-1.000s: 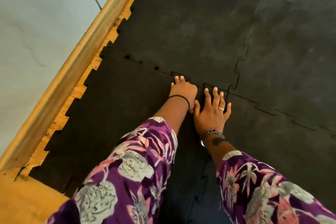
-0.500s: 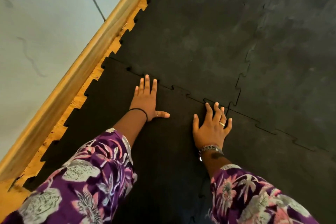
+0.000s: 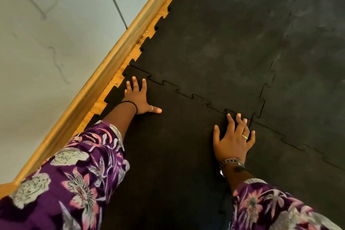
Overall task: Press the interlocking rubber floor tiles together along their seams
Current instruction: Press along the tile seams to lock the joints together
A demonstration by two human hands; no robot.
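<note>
Covering the wooden floor [image 3: 119,78] beside the wall [image 3: 56,24], rubber tiles [image 3: 214,43] interlock.

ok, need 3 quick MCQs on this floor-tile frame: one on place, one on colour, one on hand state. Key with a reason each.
1. Where is the left hand?
A. Near the wooden edging, just below the seam
B. On the grey wall
C. Resting on the right hand

2. What colour is the edging beside the rubber tiles?
A. White
B. Yellow-orange wood
C. Blue

3. How is the right hand set?
A. Clenched in a fist
B. Lifted clear of the floor
C. Flat, fingers spread, on the near tile

Key: 1 A, it lies by the tile's notched left edge; 2 B, the wood strip shows that tone; 3 C, its fingertips reach the seam junction.
</note>
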